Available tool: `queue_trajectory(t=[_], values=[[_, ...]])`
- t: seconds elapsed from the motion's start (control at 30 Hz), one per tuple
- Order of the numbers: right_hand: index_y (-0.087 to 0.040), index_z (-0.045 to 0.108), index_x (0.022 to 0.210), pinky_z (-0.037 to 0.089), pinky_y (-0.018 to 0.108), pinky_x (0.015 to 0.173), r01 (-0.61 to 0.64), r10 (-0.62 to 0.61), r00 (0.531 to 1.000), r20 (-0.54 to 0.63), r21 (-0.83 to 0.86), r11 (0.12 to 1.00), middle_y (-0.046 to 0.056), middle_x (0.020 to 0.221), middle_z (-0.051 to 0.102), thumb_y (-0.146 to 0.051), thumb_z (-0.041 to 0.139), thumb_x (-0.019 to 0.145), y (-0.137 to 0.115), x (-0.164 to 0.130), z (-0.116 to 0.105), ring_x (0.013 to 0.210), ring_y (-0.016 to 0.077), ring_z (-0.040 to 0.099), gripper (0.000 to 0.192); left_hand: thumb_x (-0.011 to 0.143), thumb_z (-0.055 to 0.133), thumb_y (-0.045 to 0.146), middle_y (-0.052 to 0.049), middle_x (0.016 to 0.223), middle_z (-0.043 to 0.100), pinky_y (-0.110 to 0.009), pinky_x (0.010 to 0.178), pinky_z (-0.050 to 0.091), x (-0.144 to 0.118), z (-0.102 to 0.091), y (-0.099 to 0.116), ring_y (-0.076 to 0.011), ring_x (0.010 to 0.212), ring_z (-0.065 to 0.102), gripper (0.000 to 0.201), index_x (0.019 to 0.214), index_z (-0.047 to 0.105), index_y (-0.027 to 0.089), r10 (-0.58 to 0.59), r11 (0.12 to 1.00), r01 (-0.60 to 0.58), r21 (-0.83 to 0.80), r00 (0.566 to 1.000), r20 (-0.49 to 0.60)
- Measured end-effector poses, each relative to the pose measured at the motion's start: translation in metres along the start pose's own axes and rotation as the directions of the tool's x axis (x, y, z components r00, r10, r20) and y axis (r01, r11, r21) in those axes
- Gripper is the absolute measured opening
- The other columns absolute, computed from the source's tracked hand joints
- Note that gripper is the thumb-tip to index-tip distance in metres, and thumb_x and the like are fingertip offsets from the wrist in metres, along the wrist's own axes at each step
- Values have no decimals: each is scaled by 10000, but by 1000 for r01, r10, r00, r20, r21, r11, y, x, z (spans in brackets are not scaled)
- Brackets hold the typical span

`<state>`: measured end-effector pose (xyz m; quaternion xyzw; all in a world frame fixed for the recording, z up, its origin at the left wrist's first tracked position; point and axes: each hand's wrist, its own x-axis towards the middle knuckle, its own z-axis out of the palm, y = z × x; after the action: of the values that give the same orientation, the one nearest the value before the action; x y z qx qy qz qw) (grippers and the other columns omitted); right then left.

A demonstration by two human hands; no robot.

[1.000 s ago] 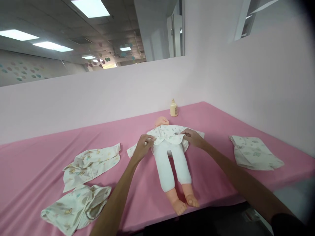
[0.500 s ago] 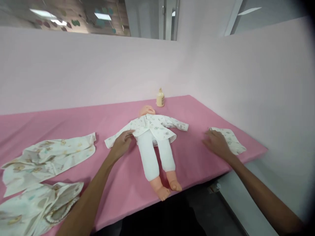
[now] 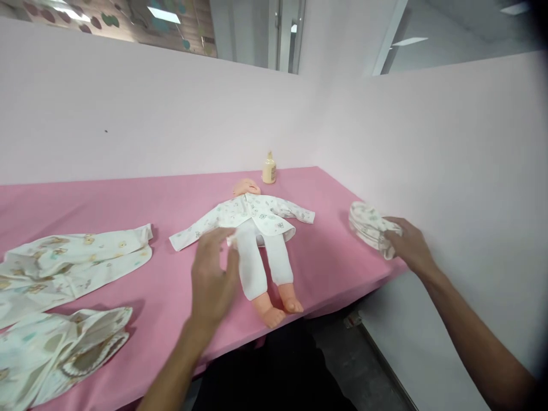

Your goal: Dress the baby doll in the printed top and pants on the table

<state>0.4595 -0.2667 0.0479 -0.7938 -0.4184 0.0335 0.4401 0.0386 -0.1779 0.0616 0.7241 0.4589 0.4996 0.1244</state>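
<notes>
A baby doll point(image 3: 252, 262) lies on its back on the pink-covered table point(image 3: 171, 297). It has on a white printed jacket point(image 3: 268, 221) with long sleeves, hanging apart below the chest. My left hand point(image 3: 214, 274), a little blurred, hovers beside the doll's hip with thumb and fingers apart and nothing in it. At the table's right side my right hand point(image 3: 409, 242) pinches a folded white printed baby garment point(image 3: 370, 225), its near edge between thumb and fingers. The garment is lifted and bunched; its exact kind cannot be made out.
A pale yellow pump bottle point(image 3: 269, 170) stands behind the doll's head. To the left lie printed baby clothes point(image 3: 81, 262) and a second piece with a frilled opening point(image 3: 68, 354). White walls point(image 3: 162, 125) border the back and right of the table.
My right hand has taken hold of the folded garment and raised it, turning it on edge. My left hand has come off the jacket hem and moved nearer to me. The view has shifted slightly.
</notes>
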Motion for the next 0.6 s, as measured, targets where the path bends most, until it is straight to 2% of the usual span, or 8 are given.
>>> queue_trajectory(t=[0.07,0.13,0.23,0.33,0.4,0.47,0.53,0.6], values=[[-250,609,1253,543,325,625,-135,114,991,77,409,902,71,1044,709,-257,595,757,-34,-19,-11,797,231,671,496,959,506,353,-62,1274,585,-382,973,511,-30,8,33,-215,1169,571,301,1243,551,262,75,994,-65,-92,992,99],[-258,606,1255,564,327,662,-206,61,970,237,655,727,65,1063,710,-256,626,754,-69,-47,-13,838,230,682,501,927,573,420,-86,1414,496,-382,1008,504,-56,20,60,-234,1295,500,543,1427,397,301,255,962,-214,-172,929,267],[-290,554,1336,577,349,736,-326,-54,896,441,736,594,68,1129,698,-349,611,845,-107,-101,-5,929,240,682,498,898,606,467,-143,1511,391,-421,1068,467,-84,36,82,-266,1401,393,829,1553,136,272,388,915,-329,-234,875,288],[-316,493,1401,569,357,799,-406,-163,790,591,703,585,70,1246,650,-419,526,939,-119,-149,3,1021,237,658,474,894,630,409,-164,1456,448,-423,1071,464,-100,40,80,-273,1365,439,810,1546,181,236,375,914,-337,-227,914,154],[-316,492,1403,553,357,846,-316,-294,730,616,687,655,65,1304,616,-426,535,944,-120,-167,5,1060,234,637,474,895,640,305,-144,1362,530,-385,1028,492,-102,36,73,-254,1286,516,652,1474,348,237,363,911,-344,-226,931,45],[-306,485,1409,533,356,884,-155,-386,683,620,639,753,62,1312,606,-395,609,909,-124,-171,8,1065,232,625,522,909,611,220,-101,1220,612,-318,931,526,-95,28,68,-207,1140,602,428,1326,516,238,331,911,-317,-263,944,11],[-281,500,1392,529,343,857,16,-426,687,589,574,819,62,1236,639,-365,652,884,-134,-162,15,1000,219,631,537,934,571,221,-55,1046,660,-259,798,526,-76,20,67,-157,943,644,217,1146,618,219,248,922,-216,-320,967,60],[-244,560,1320,525,312,760,165,-470,733,492,542,824,59,1098,674,-380,614,905,-147,-144,26,891,198,632,439,947,558,300,-20,873,655,-239,697,491,-50,13,68,-130,774,618,141,966,654,198,133,937,-89,-339,985,110]])
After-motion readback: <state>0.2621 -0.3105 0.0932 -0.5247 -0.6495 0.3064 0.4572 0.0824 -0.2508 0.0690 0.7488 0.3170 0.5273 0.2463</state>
